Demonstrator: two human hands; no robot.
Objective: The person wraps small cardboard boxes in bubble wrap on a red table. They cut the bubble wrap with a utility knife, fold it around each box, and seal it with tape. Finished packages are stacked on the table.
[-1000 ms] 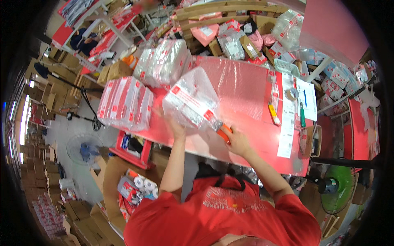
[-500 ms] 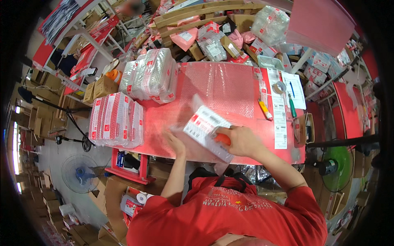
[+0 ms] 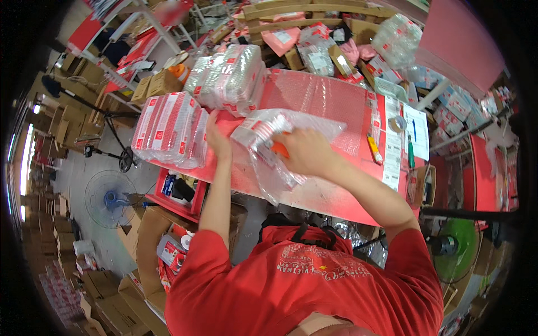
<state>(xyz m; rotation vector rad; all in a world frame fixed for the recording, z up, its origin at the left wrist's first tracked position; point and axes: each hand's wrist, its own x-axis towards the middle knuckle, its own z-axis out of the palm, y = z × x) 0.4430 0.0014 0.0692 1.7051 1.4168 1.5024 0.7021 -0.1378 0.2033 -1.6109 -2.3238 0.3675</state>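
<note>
wrapped parcel [image 3: 250,132] near table [image 3: 322,193] front edge: likely light, slick; grip firm sides. left hand [image 3: 218,140] released; right hand [image 3: 308,152] grasping orange tool [image 3: 280,147].

White lettering [image 3: 295,261] on red shirt [image 3: 302,299] — black print on label strip [image 3: 393,147]

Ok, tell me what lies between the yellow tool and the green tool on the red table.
In the head view, a long white paper strip lies between the yellow tool and the green tool.
</note>
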